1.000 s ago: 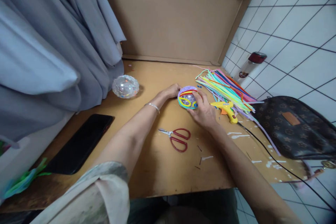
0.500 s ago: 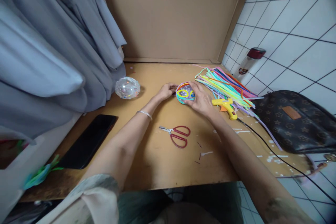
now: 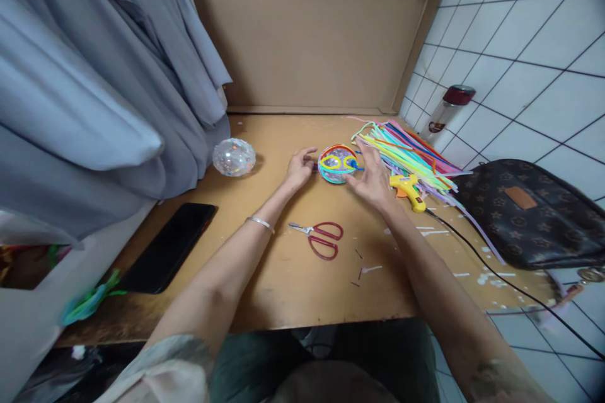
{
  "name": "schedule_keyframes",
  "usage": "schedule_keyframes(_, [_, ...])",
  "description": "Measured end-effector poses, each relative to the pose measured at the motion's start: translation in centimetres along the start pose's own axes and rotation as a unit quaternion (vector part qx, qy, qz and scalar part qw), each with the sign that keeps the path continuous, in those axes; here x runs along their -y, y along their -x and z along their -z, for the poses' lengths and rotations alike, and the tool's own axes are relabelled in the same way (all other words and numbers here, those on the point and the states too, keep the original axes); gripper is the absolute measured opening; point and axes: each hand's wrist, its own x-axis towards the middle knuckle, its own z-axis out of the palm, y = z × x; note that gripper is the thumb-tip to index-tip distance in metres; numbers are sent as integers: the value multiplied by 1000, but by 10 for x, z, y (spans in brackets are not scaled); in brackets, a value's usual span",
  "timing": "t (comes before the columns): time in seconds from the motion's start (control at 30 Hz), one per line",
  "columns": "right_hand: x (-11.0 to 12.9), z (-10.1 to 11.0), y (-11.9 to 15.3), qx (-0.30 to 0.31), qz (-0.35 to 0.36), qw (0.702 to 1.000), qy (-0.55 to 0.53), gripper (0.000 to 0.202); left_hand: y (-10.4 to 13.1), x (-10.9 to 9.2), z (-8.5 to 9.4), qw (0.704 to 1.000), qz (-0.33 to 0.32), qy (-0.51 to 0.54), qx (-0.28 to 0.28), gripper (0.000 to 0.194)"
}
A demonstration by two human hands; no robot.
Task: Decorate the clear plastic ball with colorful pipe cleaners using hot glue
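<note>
A clear ball (image 3: 337, 164) decorated with red, yellow, blue and turquoise fuzzy strips rests on the table between my hands. My left hand (image 3: 299, 168) is at its left side, fingers apart and close to a dark purple end sticking out of the ball. Whether a fingertip touches that end I cannot make out. On the other side my right hand (image 3: 373, 177) is spread open, thumb and fingers around the ball's right edge, near a blue strip. Red-handled scissors (image 3: 323, 239) lie nearer to me.
A second clear ball (image 3: 234, 157) sits to the left, above a black phone (image 3: 169, 249). Colourful pipe cleaners (image 3: 406, 154), a yellow glue gun (image 3: 409, 192) with its cord, a bottle (image 3: 447, 114) and a brown bag (image 3: 543, 214) are on the right. Grey cloth (image 3: 108, 94) hangs left.
My right hand has loosened from the ball and moved slightly right, its fingers spreading. The left fingers have opened and drawn slightly away. More of the ball's decorated face shows.
</note>
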Motion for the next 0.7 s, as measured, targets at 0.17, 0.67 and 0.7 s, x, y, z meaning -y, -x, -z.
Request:
schedule_keyframes(0.17, [23, 8, 9, 17, -8, 998, -61, 83, 39, -43, 3, 998, -47, -27, -41, 21])
schedule_keyframes(0.67, [57, -21, 32, 30, 21, 995, -94, 61, 92, -60, -13, 975, 79, 202, 50, 44])
schedule_keyframes(0.7, [57, -22, 33, 27, 25, 995, -87, 51, 92, -60, -12, 978, 73, 192, 31, 42])
